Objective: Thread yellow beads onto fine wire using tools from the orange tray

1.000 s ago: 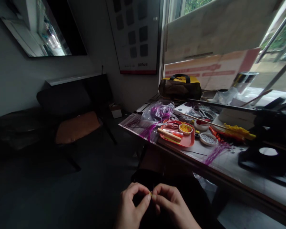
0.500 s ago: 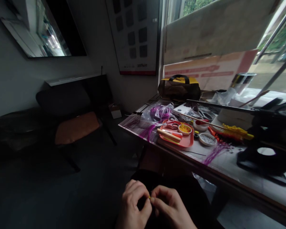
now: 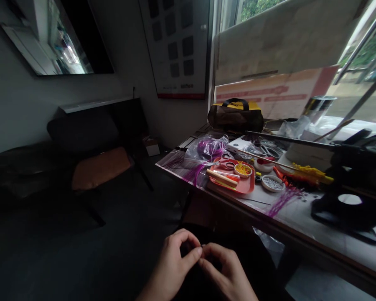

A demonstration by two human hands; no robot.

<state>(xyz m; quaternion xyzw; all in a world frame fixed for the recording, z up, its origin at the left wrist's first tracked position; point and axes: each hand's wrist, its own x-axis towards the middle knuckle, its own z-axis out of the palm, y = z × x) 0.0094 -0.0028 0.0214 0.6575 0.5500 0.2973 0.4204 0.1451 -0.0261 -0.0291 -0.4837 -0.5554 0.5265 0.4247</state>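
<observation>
My left hand and my right hand meet above my dark-clothed lap. Thumb and forefinger are pinched on each, and the fingertips of the two hands touch. Whatever tiny piece lies between them is hidden by the fingers. Beyond the hands, on the table, lies a red tray. It carries a small white bowl of yellow and orange bits, scissors and a wooden-handled tool. A white dish of small grey beads stands right of the tray, by a bundle of purple strands.
The table edge runs diagonally to my right. A plastic bag with purple material, a black and yellow tool bag, yellow stems and a black stand rest on the table. A brown-seated chair stands left.
My left hand has turned and shifted slightly up, its thumb now against the right fingertips. The small yellow piece seen between the fingers earlier is now out of sight.
</observation>
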